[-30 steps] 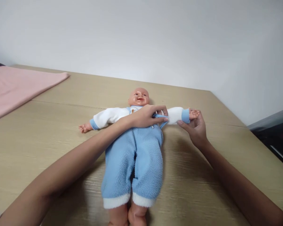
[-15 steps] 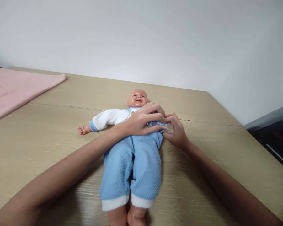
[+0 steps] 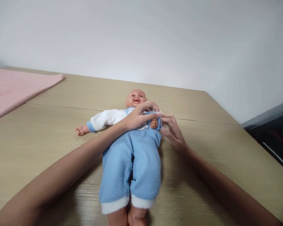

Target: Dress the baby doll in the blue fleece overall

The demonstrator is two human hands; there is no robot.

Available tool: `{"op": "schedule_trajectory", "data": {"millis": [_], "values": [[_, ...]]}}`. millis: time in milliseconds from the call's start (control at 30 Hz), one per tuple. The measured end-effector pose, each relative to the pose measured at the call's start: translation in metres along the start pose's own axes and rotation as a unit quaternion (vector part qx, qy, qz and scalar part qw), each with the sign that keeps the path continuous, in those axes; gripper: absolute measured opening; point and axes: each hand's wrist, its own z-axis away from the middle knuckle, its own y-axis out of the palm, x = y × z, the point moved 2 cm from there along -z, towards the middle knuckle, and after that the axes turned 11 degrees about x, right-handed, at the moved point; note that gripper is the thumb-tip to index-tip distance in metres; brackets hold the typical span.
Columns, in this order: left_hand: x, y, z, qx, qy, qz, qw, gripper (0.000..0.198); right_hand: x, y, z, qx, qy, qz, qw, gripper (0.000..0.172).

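Baby doll, bald and made of shiny plastic, lies on its back before me on the broad light-brown wooden table, its head turned away from me and its legs toward me. It wears a soft blue-and-white fleece garment, with white bands at the leg ends. My left hand rests across the chest of the doll, and its thumb and first finger pinch the blue cloth edge at the side. Just under this edge, inside the blue opening, I see a small plastic hand of the doll. My right hand is close beside it, with bent fingers and the thumb a little apart, touching the blue cloth from the outer side; whether they press it firmly, I cannot tell. On my left, the other arm of the doll stretches out sideways in a white fleece sleeve with a blue cuff, and its hand lies bare. Well apart, at the far left, a flat pink cloth is spread on the table. Behind the table stands a plain pale wall.
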Motion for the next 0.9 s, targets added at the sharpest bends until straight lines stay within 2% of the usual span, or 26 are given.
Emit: {"op": "schedule_trajectory", "data": {"millis": [133, 300, 400, 500, 700, 900], "values": [[0.006, -0.002, -0.002, 0.006, -0.025, 0.027, 0.999, 0.029, 0.003, 0.013, -0.002, -0.041, 0.080, -0.093, 0.992, 0.030], [0.007, -0.002, -0.003, 0.020, -0.053, 0.029, 0.998, 0.032, 0.000, 0.017, -0.002, -0.068, 0.166, -0.254, 0.950, 0.028], [0.005, -0.002, -0.004, 0.041, -0.068, 0.030, 0.996, 0.039, -0.007, 0.014, -0.001, -0.077, 0.178, -0.266, 0.944, 0.029], [0.002, -0.002, -0.006, 0.048, -0.068, -0.017, 0.996, 0.041, -0.015, 0.012, 0.001, -0.097, 0.180, -0.274, 0.940, 0.030], [0.009, -0.001, -0.008, 0.055, -0.071, -0.083, 0.993, 0.028, -0.026, 0.014, 0.000, -0.124, 0.210, -0.300, 0.922, 0.042], [0.014, 0.001, -0.008, 0.028, -0.075, -0.143, 0.987, 0.025, -0.024, 0.020, -0.004, -0.116, 0.204, -0.289, 0.928, 0.039]]}}
